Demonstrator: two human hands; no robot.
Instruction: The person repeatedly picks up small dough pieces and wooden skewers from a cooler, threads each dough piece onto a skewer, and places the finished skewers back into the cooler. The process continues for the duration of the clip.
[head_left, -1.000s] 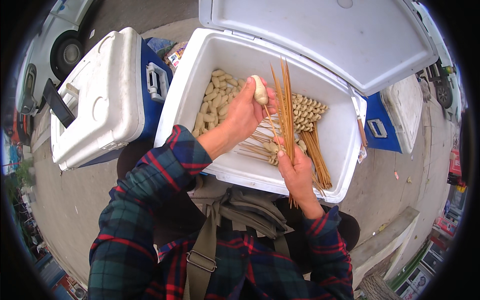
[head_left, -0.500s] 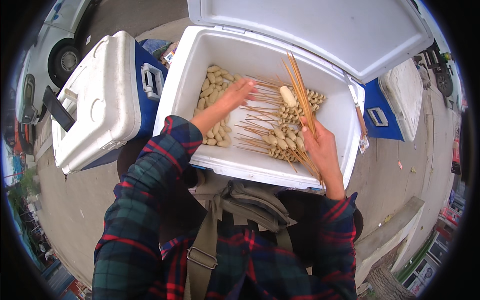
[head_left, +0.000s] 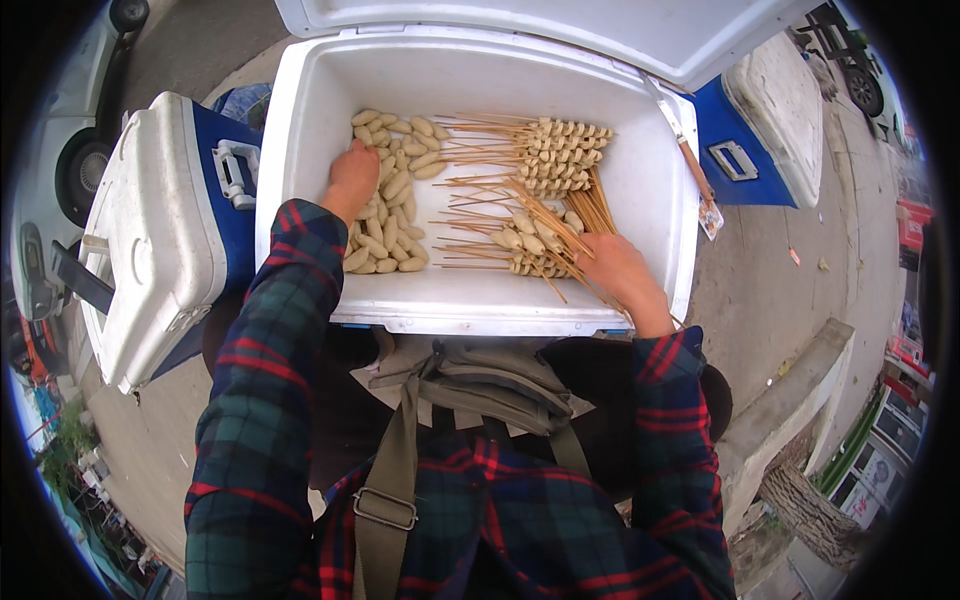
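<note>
Pale rolls (head_left: 395,190) are sitting against the left hand (head_left: 354,180), its grip hidden; the right hand (head_left: 617,270) is clutching sticks (head_left: 562,228). Those rolls are looking light, soft, best held mid-body, lying loose in the white cooler (head_left: 460,75), leftward.

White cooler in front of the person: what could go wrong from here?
1. The thin sticks in the right hand slant over skewered pieces, so they might snag them or prick a finger.
2. The knife lies on the cooler's rim; a bump could knock it off.
3. The left hand touches heaped pale pieces, which might roll.
</note>
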